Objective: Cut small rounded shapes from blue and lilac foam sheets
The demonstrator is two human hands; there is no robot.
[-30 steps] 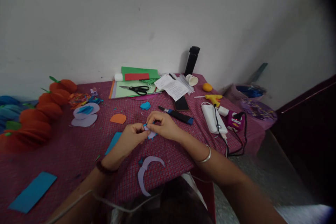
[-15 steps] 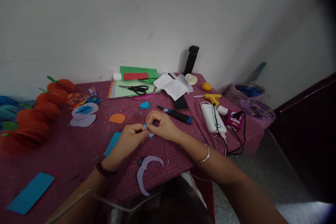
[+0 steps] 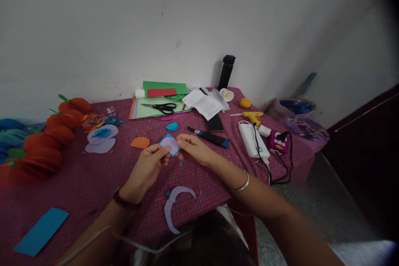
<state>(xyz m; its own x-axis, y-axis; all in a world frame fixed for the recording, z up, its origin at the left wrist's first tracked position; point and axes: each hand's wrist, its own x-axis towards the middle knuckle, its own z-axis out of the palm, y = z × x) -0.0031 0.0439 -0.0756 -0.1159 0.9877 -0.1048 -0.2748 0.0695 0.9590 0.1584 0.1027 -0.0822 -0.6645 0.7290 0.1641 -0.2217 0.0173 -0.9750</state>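
Lilac-and-blue paper [image 3: 170,144], held at twelve o'clock from the lilac crescent [image 3: 168,208]: my left hand [image 3: 146,169] pinches it at eight o'clock; my right hand [image 3: 197,149], fingers nearly together, pinches its three-o'clock edge. Likely light, flexible, easily creased; best held by opposite rims.

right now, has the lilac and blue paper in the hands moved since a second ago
Yes: the lilac and blue paper has shifted left and forward, nearer the unmoved orange paper piece.
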